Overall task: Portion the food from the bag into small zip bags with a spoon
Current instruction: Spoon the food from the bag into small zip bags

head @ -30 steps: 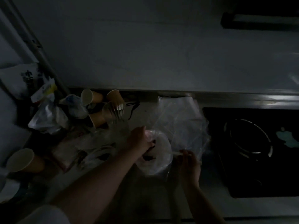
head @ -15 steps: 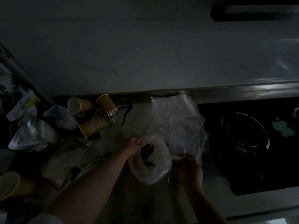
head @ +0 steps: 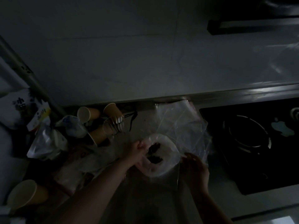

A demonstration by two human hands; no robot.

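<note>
You are working in very dim light, and the whole frame is underexposed and grainy. The brightest patches are glare streaks on the metal back edge of the worktop [head: 252, 92] behind the stove [head: 252, 143], and a soft sheen on the wall [head: 145, 54] above the stove's far end. The translucent bag [head: 163, 165] in front of the stove's left edge catches enough light to read as a pale shape; the food [head: 155, 152] inside is a dark blot without detail. Your right hand [head: 194, 168] sits in shadow, its outline soft. Your left hand [head: 137, 152] is a little brighter, but blurred. The frame corners fall to black, and straight edges bow from the wide lens.
</note>
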